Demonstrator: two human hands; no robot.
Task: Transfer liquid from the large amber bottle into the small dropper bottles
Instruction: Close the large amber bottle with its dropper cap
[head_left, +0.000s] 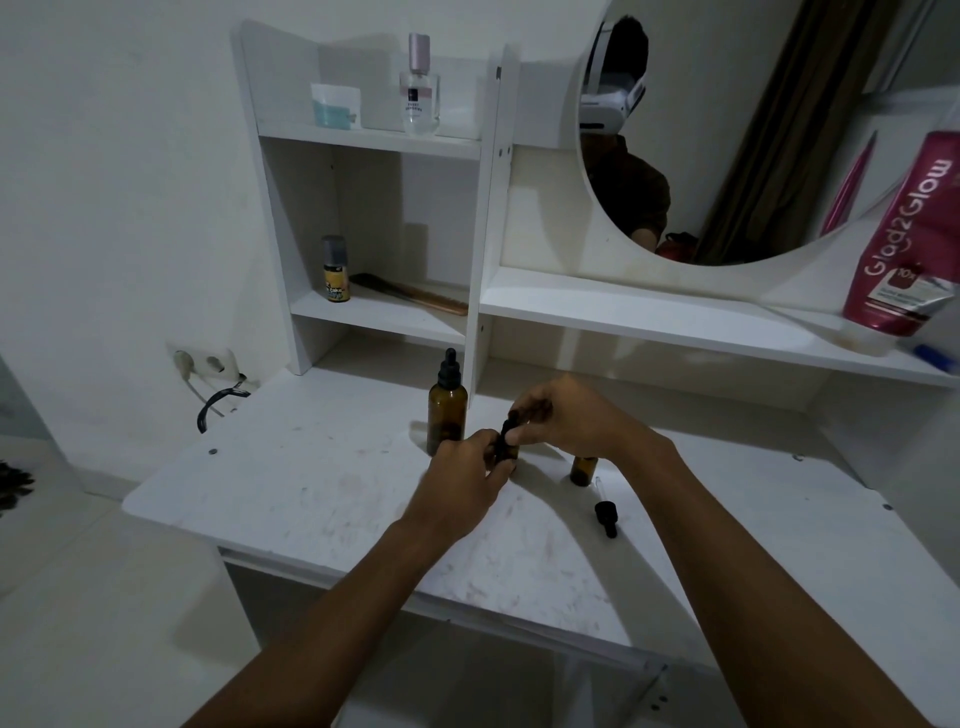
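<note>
The large amber bottle (447, 410) stands upright on the white desk (311, 478) with its black dropper cap on, just left of my hands. My left hand (465, 478) grips a small amber dropper bottle (506, 451), mostly hidden by my fingers. My right hand (561, 415) pinches that bottle's black dropper cap (511, 423) from above. A second small amber bottle (583, 470) stands uncapped under my right wrist. Its black dropper (605, 514) lies on the desk nearby.
White shelves behind the desk hold a perfume bottle (420, 88), a small jar (335, 106), a yellow spray can (335, 270) and a comb (410, 293). A round mirror (727, 130) hangs at upper right beside a pink lotion bottle (904, 239). A wall socket (202, 361) is at left.
</note>
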